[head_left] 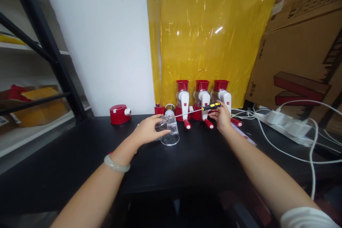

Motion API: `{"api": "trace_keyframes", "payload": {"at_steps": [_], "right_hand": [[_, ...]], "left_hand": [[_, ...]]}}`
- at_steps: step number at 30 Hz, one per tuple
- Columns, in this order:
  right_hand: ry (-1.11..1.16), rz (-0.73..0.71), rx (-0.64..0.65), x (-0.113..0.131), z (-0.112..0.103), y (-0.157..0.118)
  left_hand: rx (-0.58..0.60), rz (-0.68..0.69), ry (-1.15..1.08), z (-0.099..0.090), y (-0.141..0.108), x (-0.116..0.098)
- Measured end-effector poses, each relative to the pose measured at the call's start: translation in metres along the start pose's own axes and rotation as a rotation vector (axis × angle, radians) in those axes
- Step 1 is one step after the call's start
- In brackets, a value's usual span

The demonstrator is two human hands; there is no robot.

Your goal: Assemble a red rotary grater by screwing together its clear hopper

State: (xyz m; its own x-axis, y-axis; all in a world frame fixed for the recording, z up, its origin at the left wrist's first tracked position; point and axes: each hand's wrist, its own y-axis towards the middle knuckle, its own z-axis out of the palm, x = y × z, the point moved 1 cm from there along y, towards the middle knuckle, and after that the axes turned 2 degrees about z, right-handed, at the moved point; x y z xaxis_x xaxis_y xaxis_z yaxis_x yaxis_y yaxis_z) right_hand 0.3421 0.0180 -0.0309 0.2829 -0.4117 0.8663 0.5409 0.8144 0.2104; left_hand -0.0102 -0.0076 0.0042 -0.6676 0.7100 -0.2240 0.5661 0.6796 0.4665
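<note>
My left hand [149, 129] is wrapped round a clear plastic housing [172, 133] that lies over the black table. In my right hand [221, 117] is a screwdriver [211, 106] with a yellow and black handle, pinched by its end. Its thin shaft points left, and the tip is at the upper right edge of the clear housing; whether they touch I cannot tell. Just behind the housing are a metal drum [170, 109] and a small red part [159, 110]. Three red and white rotary graters [184, 99] stand upright in a row behind my hands.
A red round base [120, 114] sits at the back left of the black table [88, 156]. White cables and a power strip [288, 128] lie on the right, before a large cardboard box [299, 53]. Shelves [34, 103] stand at the left.
</note>
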Motion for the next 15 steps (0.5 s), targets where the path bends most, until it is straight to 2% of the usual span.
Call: {"api": "trace_keyframes", "payload": {"at_steps": [15], "right_hand": [[-0.006, -0.029, -0.022, -0.0055, -0.0006, 0.0041]], "left_hand": [[0.0, -0.01, 0.012, -0.0002, -0.0007, 0.0009]]}}
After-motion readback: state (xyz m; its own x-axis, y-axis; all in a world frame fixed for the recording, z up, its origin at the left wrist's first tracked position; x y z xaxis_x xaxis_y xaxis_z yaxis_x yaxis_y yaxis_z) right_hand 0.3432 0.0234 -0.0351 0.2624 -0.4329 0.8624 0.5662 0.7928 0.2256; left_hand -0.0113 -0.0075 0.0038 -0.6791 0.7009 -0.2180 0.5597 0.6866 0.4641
